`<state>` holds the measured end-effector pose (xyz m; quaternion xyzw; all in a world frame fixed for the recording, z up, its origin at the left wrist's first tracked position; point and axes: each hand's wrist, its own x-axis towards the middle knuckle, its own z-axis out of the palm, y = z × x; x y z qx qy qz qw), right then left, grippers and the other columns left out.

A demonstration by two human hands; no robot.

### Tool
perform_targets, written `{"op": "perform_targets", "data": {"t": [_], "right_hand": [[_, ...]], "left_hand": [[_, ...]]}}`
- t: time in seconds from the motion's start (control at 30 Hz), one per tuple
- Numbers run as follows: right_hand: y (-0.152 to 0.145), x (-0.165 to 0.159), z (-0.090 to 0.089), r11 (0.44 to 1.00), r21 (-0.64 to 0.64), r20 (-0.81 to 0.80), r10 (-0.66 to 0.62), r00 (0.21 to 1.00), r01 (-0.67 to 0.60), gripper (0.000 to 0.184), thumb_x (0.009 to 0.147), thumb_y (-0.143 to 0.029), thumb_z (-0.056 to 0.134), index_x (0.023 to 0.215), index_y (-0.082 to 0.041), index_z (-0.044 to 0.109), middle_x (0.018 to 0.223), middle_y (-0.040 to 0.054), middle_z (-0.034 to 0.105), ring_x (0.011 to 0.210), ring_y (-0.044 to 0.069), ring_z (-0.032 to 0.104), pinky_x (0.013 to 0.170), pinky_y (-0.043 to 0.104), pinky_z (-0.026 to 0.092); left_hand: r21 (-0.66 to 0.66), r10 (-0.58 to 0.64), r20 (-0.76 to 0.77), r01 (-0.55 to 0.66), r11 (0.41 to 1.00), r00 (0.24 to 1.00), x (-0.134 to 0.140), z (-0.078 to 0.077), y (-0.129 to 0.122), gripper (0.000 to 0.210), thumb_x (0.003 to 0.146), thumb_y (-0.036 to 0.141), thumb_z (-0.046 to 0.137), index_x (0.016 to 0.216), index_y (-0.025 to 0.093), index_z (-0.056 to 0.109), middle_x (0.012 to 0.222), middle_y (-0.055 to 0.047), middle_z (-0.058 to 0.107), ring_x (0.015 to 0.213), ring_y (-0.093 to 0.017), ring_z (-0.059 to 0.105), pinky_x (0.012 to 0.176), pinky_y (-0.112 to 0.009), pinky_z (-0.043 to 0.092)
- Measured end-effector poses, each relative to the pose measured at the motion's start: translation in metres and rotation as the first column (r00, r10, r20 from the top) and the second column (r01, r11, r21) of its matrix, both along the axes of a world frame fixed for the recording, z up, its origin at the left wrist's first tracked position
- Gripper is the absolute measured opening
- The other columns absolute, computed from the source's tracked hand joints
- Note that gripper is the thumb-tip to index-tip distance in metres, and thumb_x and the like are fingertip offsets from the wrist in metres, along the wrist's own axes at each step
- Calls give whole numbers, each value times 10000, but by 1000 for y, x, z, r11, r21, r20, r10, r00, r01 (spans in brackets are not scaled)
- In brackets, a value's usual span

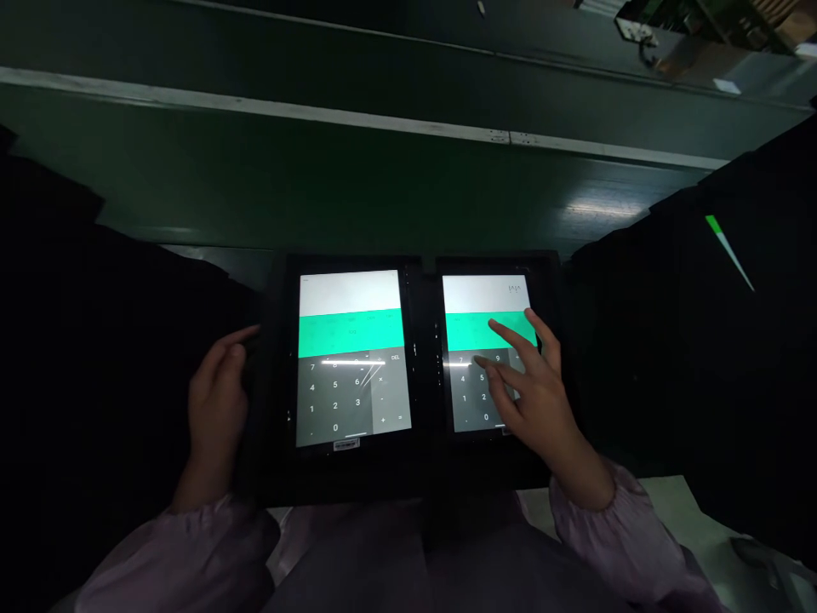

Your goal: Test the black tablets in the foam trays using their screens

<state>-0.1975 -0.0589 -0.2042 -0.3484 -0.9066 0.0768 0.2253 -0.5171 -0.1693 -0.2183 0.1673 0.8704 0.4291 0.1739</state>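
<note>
Touchscreen tablet, glossy, rectangular, lies beneath the splayed, empty right hand; the left hand has an unclear grip.

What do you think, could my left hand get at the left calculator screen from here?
Probably yes: your left hand is beside the left screen, only dark frame between them, and your right hand is over the other screen.

"What sort of place is seen?"
"A factory workshop, apparently: beyond the right hand's fingers, a long green bench is crossed by a pale rail; under and left of them, matching lit tablets are lined up."
</note>
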Motion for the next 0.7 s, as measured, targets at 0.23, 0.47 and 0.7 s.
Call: {"op": "perform_targets", "data": {"t": [0.23, 0.47, 0.7], "right_hand": [[13, 9, 4, 997, 35, -28, -61, 998, 62, 295, 1046, -227, 531, 1153, -293, 798, 1538, 54, 597, 1595, 377, 305, 1180, 674, 458], [35, 30, -5, 940, 142, -99, -299, 949, 311, 328, 1061, -301, 520, 990, -267, 839, 1426, 81, 676, 1520, 391, 408, 1090, 722, 522], [32, 26, -8, 963, 56, -82, -260, 962, 265, 339, 1068, -302, 496, 1028, -276, 832, 1470, 59, 651, 1546, 391, 379, 1139, 747, 464]], "left_hand": [[20, -11, -5, 11, 1000, 1000, -4, -4, -4, 320, 767, 396, 534, 967, 244, 732, 1018, -20, 769, 1009, -250, 668, 881, -344, 539], [-4, -8, -5, 8, 1000, 1000, -1, 2, 0, 361, 734, 444, 508, 947, 235, 712, 986, -44, 733, 977, -263, 658, 828, -355, 546], [28, 5, -24, -4, 1000, 1000, 0, -1, -2, 322, 737, 417, 543, 919, 236, 736, 901, -12, 751, 903, -238, 672, 776, -328, 553]]}}
